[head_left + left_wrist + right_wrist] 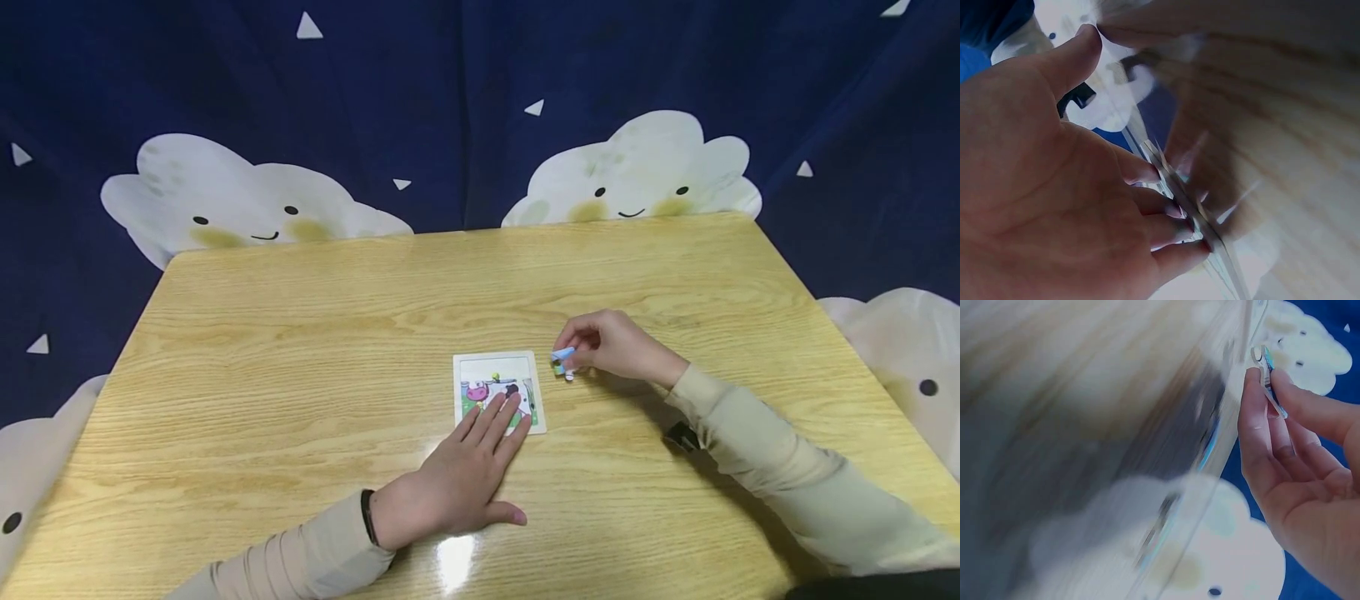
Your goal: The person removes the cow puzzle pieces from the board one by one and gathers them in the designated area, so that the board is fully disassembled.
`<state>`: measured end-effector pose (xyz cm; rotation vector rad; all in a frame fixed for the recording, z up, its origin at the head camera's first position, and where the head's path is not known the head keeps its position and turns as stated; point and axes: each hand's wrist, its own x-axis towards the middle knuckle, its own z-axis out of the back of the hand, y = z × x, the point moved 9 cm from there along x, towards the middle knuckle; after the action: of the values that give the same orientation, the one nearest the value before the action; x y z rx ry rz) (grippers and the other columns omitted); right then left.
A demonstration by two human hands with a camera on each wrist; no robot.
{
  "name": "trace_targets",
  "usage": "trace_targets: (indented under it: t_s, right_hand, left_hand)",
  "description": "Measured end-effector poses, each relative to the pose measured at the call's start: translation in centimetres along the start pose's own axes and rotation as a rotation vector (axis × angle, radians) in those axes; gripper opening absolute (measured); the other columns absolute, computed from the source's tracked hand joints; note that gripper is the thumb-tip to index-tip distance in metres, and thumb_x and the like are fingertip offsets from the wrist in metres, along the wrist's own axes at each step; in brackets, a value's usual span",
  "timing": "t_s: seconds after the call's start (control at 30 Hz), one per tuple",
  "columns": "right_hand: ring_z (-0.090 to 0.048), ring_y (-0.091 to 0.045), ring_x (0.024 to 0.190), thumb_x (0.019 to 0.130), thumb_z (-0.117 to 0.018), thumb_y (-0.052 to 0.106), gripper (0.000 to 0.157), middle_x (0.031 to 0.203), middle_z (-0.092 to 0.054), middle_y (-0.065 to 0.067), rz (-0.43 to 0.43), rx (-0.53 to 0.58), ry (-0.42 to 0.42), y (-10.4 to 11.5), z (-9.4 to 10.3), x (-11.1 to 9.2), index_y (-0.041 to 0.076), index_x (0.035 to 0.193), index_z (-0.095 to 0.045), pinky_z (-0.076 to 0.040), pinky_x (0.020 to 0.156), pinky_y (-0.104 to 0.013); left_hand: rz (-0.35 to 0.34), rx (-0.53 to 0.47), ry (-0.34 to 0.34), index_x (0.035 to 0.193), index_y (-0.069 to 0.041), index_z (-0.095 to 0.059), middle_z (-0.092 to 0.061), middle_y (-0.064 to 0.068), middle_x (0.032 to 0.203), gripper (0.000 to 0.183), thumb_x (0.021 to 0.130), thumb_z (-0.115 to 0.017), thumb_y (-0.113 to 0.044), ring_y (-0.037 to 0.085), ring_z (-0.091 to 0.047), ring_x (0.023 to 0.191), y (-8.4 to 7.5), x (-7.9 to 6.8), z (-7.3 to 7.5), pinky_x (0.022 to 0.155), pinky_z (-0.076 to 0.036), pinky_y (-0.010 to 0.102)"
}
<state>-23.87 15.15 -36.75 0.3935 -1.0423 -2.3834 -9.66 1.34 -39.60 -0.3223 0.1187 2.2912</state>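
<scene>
A white-framed puzzle board (495, 359) lies on the wooden table, its lower part filled with a cow picture (477, 391) and its upper part blank white. My left hand (461, 479) rests flat over the lower part, fingers straight and spread, thumb out on the wood; its fingertips cover some of the picture. Just right of the board, my right hand (611, 343) pinches a small jigsaw piece (559, 357) in blue and green between thumb and fingers. The right wrist view shows that thin piece (1266, 381) on edge between the thumb and index finger.
The light wood table (300, 333) spreads around both hands. Behind it hangs a dark blue curtain (450, 100) with smiling white clouds (255, 200). A dark band (682, 436) shows at the right wrist.
</scene>
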Motion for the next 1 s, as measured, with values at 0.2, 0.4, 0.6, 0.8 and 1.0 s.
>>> trace_targets:
  t_s: [0.2,0.4,0.6,0.8,1.0]
  right_hand:
    - [-0.057,-0.01,0.061,0.08,-0.079,0.002,0.013,0.077,-0.068,-0.001,-0.079,-0.057,-0.06,-3.0,2.9,-2.6,0.005,0.091,-0.073,-0.046,0.056,-0.023]
    - [-0.056,-0.008,0.064,0.079,-0.08,0.001,0.014,0.076,-0.067,0.0,-0.114,-0.148,-0.12,-5.6,5.5,-4.8,0.005,0.09,-0.072,-0.045,0.058,-0.022]
    - [-0.059,-0.009,0.067,0.081,-0.078,0.001,0.013,0.077,-0.067,0.0,-0.16,-0.226,-0.173,-7.5,7.8,-6.0,0.003,0.093,-0.073,-0.046,0.059,-0.023]
    - [-0.057,-0.013,0.068,0.084,-0.077,0.006,0.015,0.08,-0.069,-0.004,-0.219,-0.309,-0.207,-8.9,9.6,-6.4,0.001,0.098,-0.075,-0.044,0.057,-0.025]
    - [-0.057,-0.016,0.071,0.084,-0.077,0.006,0.015,0.081,-0.068,-0.004,-0.245,-0.329,-0.216,-9.9,10.0,-6.3,-0.001,0.097,-0.074,-0.044,0.06,-0.026]
  left_hand:
    - [-0.002,-0.016,-0.011,0.157,-0.005,-0.012,-0.003,0.019,0.163,0.101,0.089,-0.043,-0.073,0.032,-0.003,0.149,0.0,0.0,0.0,0.117,-0.017,0.043]
    - [0.002,-0.028,-0.006,0.157,-0.005,-0.012,-0.002,0.019,0.162,0.102,0.089,-0.044,-0.072,0.032,-0.003,0.149,0.0,0.0,-0.1,0.117,-0.017,0.043]
    - [0.006,-0.027,-0.002,0.157,-0.004,-0.011,-0.001,0.02,0.162,0.102,0.089,-0.044,-0.072,0.032,-0.002,0.149,0.0,-0.1,-0.1,0.117,-0.017,0.043]
    - [0.003,-0.041,-0.002,0.157,-0.004,-0.011,-0.002,0.019,0.162,0.102,0.089,-0.045,-0.072,0.032,-0.003,0.149,0.0,-0.1,0.0,0.117,-0.017,0.044]
    - [0.001,-0.033,0.005,0.157,-0.004,-0.01,-0.001,0.019,0.163,0.102,0.089,-0.044,-0.072,0.032,-0.002,0.149,0.0,-0.1,-0.1,0.117,-0.016,0.043]
